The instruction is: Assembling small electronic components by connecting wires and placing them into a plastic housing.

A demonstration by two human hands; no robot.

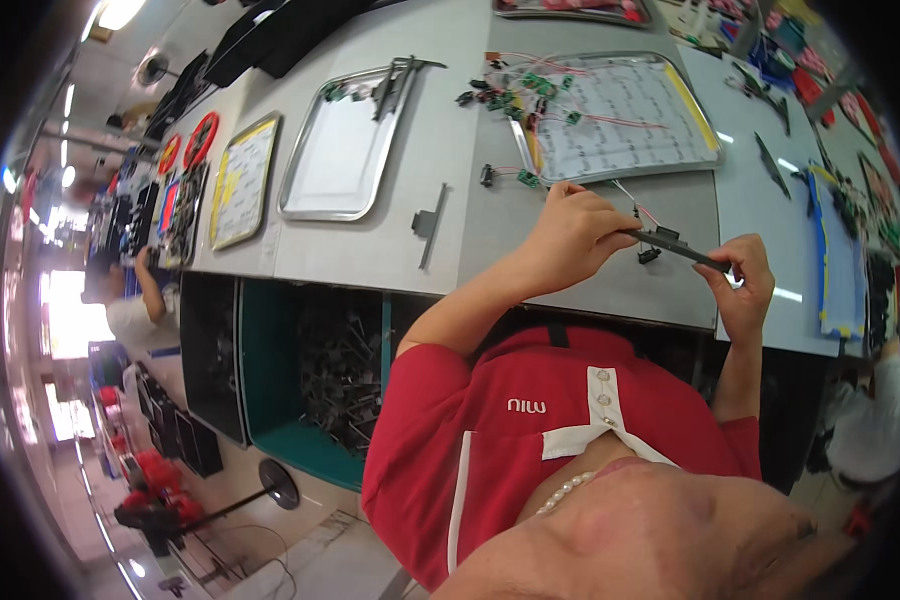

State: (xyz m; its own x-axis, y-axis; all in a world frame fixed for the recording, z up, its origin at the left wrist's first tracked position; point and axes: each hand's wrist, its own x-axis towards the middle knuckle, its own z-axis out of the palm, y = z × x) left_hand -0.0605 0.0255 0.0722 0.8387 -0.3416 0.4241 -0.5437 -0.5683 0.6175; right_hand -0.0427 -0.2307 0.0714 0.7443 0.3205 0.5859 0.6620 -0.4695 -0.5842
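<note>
My left hand point(576, 236) pinches one end of a thin dark grey plastic strip point(685, 250) over the table's front edge. My right hand point(745, 280) grips its other end between thumb and fingers. A small black block sits on the strip, and red and white wires point(648, 214) run close by it. Just below the strip is a small black part point(649, 256); I cannot tell whether it is attached. Beyond my left hand is a metal tray point(620, 115) lined with a printed sheet, with small green circuit boards point(540, 86) and wires at its left side.
A similar dark strip point(430, 228) lies on the table point(370, 255) to my left. Behind it are a metal tray point(340, 150) holding strips and boards, and a yellow-edged tray point(246, 180). Under the table edge stands a green bin point(270, 400) of dark parts. Co-workers sit at both sides.
</note>
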